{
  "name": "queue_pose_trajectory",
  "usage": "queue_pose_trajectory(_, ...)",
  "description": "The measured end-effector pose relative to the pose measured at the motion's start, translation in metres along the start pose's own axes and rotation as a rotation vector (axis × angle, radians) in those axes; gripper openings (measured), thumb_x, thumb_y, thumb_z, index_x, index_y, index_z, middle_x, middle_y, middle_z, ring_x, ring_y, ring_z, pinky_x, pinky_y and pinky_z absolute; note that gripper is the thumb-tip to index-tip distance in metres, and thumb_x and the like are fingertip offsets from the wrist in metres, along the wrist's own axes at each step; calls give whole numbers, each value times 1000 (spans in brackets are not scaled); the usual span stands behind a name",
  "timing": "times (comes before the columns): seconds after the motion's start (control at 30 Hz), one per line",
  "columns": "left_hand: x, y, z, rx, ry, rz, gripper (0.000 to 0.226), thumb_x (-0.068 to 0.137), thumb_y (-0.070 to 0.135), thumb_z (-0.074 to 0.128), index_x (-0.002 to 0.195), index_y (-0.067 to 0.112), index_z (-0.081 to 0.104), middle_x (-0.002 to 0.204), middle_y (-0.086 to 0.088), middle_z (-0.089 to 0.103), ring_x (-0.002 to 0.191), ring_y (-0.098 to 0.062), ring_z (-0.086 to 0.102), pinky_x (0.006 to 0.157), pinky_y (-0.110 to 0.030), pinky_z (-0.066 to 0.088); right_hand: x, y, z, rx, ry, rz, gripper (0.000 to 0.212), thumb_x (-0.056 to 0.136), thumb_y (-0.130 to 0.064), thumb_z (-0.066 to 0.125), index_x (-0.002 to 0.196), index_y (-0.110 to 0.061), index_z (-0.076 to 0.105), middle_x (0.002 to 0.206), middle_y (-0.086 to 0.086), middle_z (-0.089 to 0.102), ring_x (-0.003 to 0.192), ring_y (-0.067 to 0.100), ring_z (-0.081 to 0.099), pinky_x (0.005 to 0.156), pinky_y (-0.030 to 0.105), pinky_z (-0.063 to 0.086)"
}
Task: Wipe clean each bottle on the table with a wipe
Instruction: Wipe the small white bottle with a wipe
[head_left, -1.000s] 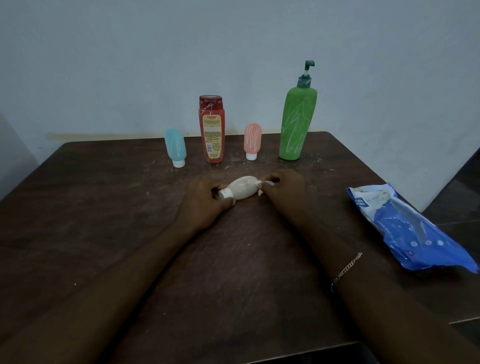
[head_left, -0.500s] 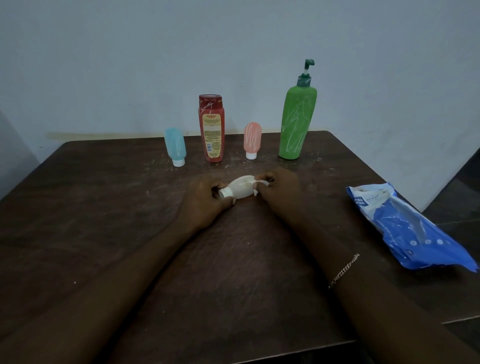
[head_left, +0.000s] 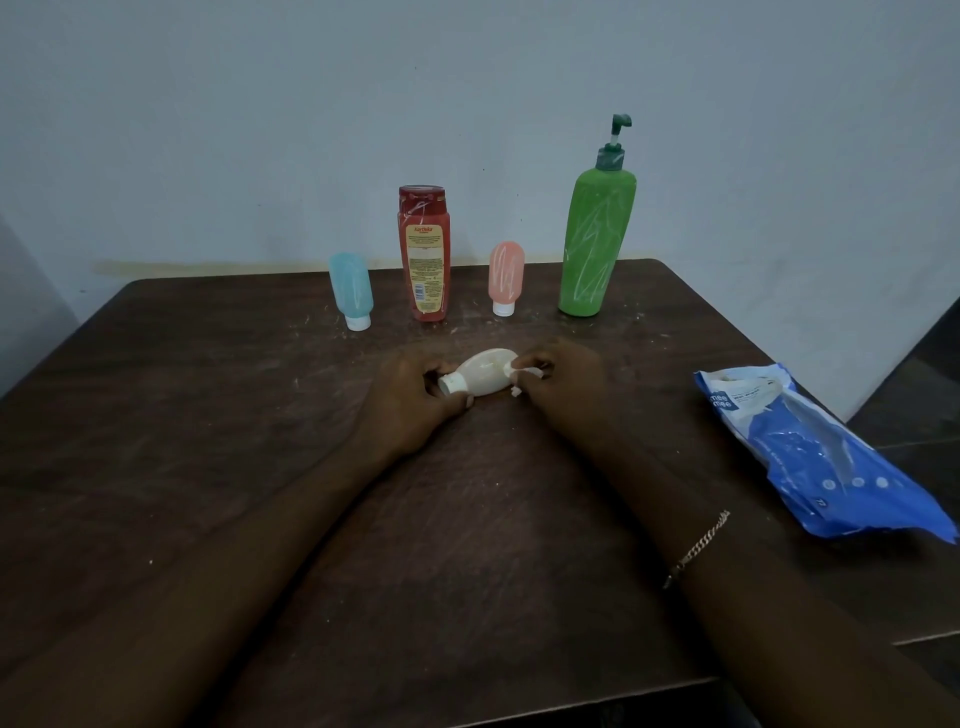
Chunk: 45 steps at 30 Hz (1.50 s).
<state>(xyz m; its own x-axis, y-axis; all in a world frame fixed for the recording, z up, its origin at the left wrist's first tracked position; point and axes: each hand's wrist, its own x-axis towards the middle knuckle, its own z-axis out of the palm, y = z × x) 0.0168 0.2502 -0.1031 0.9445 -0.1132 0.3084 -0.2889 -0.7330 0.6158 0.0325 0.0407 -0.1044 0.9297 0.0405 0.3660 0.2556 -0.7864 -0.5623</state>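
Note:
A small white bottle (head_left: 483, 372) lies on its side at the table's middle. My left hand (head_left: 410, 402) grips its cap end. My right hand (head_left: 558, 384) pinches a small white wipe (head_left: 519, 375) against the bottle's wide end; most of the wipe is hidden in my fingers. Behind them stand a blue tube (head_left: 351, 291), a red bottle (head_left: 423, 253), a pink tube (head_left: 505, 277) and a tall green pump bottle (head_left: 596, 234), the last three streaked with white marks.
A blue and white wipes pack (head_left: 815, 452) lies at the right edge of the dark wooden table (head_left: 208, 467). A pale wall rises right behind the bottles. White crumbs dot the tabletop near the bottles.
My right hand has slid the wipe left along the white bottle, from its tip onto its wide end. My left hand has kept its hold on the cap end.

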Motion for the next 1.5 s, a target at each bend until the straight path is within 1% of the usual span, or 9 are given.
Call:
queue_pose_trajectory(0.13, 0, -1, 0, 8, -4, 1, 36, 78, 32, 83, 108, 17, 68, 95, 6, 62, 80, -3, 54, 70, -22, 46, 3, -8, 0, 34, 78, 17, 18, 85, -21, 70, 101, -17, 77, 99, -1, 73, 87, 7, 61, 83, 23, 48)
queue_pose_trajectory(0.27, 0, -1, 1, 6, -1, 5, 36, 78, 32, 82, 108, 18, 68, 98, 5, 64, 81, -2, 54, 68, -19, 43, -3, -15, 4, 10, -21, -31, 17, 84, -26, 70, 101, -26, 75, 101, -10, 64, 89, 3, 57, 79, 17, 43)
queue_pose_trajectory(0.43, 0, -1, 1, 15, -1, 1, 36, 78, 31, 83, 107, 17, 68, 96, 5, 63, 79, -2, 53, 70, -21, 45, -3, -10, -3, 47, 38, 1, 17, 84, -21, 72, 100, -20, 76, 103, -2, 70, 90, 5, 57, 85, 25, 48)
queue_pose_trajectory(0.57, 0, -2, 1, 18, 4, 18, 35, 77, 30, 83, 105, 16, 68, 97, 3, 65, 81, -5, 55, 71, -24, 47, 0, -26, 3, -31, 13, -12, 27, 90, -26, 65, 115, -20, 71, 111, -1, 64, 92, 4, 51, 80, 19, 37)
queue_pose_trajectory(0.73, 0, -2, 1, 23, 11, 33, 35, 77, 29, 84, 105, 16, 69, 96, 2, 65, 79, -4, 54, 69, -22, 46, -10, -26, 7, -46, -47, -74, 25, 85, -19, 67, 108, -20, 74, 111, 1, 66, 98, 10, 59, 85, 22, 46)
queue_pose_trajectory(0.9, 0, -1, 1, 23, 10, 33, 34, 77, 29, 83, 104, 13, 69, 95, -1, 67, 80, -8, 58, 73, -30, 51, -4, -29, -1, -94, -18, -8, 30, 92, -25, 61, 121, -20, 68, 117, 0, 64, 99, 8, 54, 80, 17, 33)
queue_pose_trajectory(1.07, 0, -1, 1, 20, 13, 29, 34, 78, 28, 83, 105, 16, 68, 96, 1, 66, 80, -6, 56, 73, -26, 49, -14, -45, 10, -54, -89, -131, 27, 91, -19, 63, 117, -14, 69, 117, 6, 65, 107, 16, 57, 97, 30, 44)
queue_pose_trajectory(1.27, 2, -2, 2, 38, 7, 23, 35, 76, 32, 84, 102, 13, 69, 94, 0, 66, 81, -10, 57, 73, -30, 50, -10, -31, -1, -44, -10, -32, 25, 89, -18, 65, 113, -14, 73, 113, 5, 68, 101, 13, 59, 79, 13, 30)
queue_pose_trajectory(1.5, 2, 0, 2, 18, -23, 6, 31, 79, 33, 81, 102, 17, 66, 94, 3, 63, 84, -9, 57, 73, -29, 50, -20, -46, 9, -56, -120, -193, 28, 90, -21, 65, 117, -17, 69, 114, 4, 63, 102, 13, 56, 89, 26, 44)
